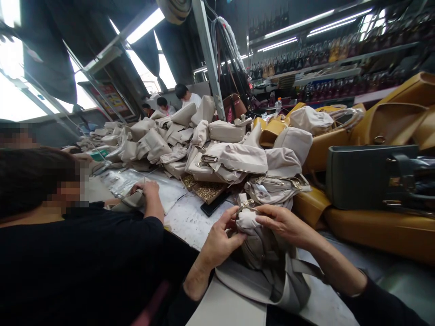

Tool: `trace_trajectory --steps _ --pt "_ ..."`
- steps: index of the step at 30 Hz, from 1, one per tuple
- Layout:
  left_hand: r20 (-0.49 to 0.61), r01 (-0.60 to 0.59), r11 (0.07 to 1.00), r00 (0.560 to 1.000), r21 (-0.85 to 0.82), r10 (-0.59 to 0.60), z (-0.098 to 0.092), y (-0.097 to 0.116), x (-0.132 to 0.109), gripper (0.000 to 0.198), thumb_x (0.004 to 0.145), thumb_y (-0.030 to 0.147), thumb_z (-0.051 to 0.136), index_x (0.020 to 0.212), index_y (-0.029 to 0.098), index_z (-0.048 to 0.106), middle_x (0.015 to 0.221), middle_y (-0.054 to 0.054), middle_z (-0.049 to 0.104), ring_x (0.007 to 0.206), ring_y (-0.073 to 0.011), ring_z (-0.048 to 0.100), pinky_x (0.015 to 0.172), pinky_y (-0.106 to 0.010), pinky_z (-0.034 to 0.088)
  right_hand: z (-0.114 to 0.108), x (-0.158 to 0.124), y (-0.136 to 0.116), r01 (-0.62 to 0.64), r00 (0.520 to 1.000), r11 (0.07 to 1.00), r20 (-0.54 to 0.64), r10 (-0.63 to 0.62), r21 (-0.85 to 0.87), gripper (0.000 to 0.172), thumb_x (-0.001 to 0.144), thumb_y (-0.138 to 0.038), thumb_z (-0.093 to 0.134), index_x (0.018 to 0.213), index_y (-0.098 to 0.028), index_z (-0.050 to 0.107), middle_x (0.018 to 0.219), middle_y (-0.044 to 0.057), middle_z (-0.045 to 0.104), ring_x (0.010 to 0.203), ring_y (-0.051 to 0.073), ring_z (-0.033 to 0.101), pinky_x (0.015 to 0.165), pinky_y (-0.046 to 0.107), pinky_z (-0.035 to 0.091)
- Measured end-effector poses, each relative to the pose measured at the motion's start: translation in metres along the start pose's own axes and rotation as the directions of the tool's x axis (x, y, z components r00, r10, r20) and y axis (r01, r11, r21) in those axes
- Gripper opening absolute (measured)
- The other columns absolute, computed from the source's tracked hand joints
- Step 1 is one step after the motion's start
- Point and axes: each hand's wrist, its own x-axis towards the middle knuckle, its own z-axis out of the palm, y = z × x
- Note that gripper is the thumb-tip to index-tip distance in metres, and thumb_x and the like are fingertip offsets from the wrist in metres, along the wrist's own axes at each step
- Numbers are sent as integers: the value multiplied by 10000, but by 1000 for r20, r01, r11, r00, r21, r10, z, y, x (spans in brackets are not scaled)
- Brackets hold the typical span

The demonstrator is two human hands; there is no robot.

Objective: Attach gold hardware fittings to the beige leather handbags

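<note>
A light grey handbag [251,283] lies in front of me at the table's edge, its mouth open and its pale lining [251,222] pulled up. My left hand [222,237] pinches the lining from the left, with the thumb across its front. From the right, my right hand [277,219] has its fingers closed on the lining's upper edge. Between both hands, at the top of the lining, a gold-coloured metal piece [247,204] shows, perhaps part of a zipper. The bag's strap [307,268] loops out under my right forearm.
Beyond my hands lie a heap of pale bags [238,158], a box of small gold parts [209,192] and a black phone [215,204]. Mustard bags [377,231] and a dark green bag [360,176] stand right. A co-worker [84,253] sits close on my left, handling a grey piece.
</note>
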Motion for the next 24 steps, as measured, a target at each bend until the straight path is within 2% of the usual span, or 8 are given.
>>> trace_trajectory --steps 3,5,7,12,14,18,21,24 --pt "-51 -112 992 992 60 115 -1 6 2 605 729 163 800 1312 255 668 1318 -99 612 1084 -238 659 941 -355 546 5 -3 1 -22 999 980 -19 26 196 381 918 -468 690 1198 -209 680 1113 60 710 1013 237 656 854 331 530" --pt "-93 -166 982 980 89 174 0 10 3 569 708 141 810 1254 263 708 1305 -90 590 1125 -246 637 961 -356 549 9 -3 1 -37 996 967 -66 55 251 413 859 -455 751 1176 -208 659 1112 50 684 1001 224 635 845 315 520" --pt "-91 -151 988 984 36 154 2 13 5 568 713 123 793 1256 261 702 1248 -85 615 1099 -243 651 949 -356 560 12 -3 0 -64 992 962 -89 91 267 379 837 -444 763 1100 -203 636 1023 30 664 934 205 615 812 301 512" --pt "52 10 974 999 -228 1 4 15 7 558 731 168 802 1266 197 646 1188 -121 690 1047 -251 682 905 -343 552 11 -2 -9 -82 992 961 -75 105 264 301 811 -403 740 945 -205 558 878 -4 585 807 171 549 701 264 477" --pt "72 50 963 997 -264 -32 4 15 8 497 739 216 830 1202 189 652 1083 -93 703 949 -215 685 853 -314 542 9 -2 -11 -69 990 970 -101 94 231 272 792 -355 731 908 -210 533 841 -20 557 762 158 518 656 251 442" --pt "29 55 985 998 -162 -51 5 16 11 386 696 213 873 1002 190 639 909 -8 649 817 -156 639 752 -248 497 14 0 -10 -18 980 1000 -196 22 21 179 771 -216 669 844 -216 505 808 -34 537 752 156 491 662 255 398" --pt "-18 -8 999 1000 -43 7 9 21 12 318 700 199 846 923 188 620 835 11 620 770 -147 596 729 -246 471 23 0 -10 7 969 993 -246 -37 -120 180 750 -151 640 821 -221 490 795 -34 543 742 159 494 660 257 375" --pt "-109 -105 983 986 149 122 13 23 12 231 730 152 779 878 195 608 819 17 587 751 -146 556 728 -253 453 32 -1 -14 21 953 978 -291 -83 -210 196 754 -112 587 801 -232 440 748 -45 511 685 149 484 623 252 342"
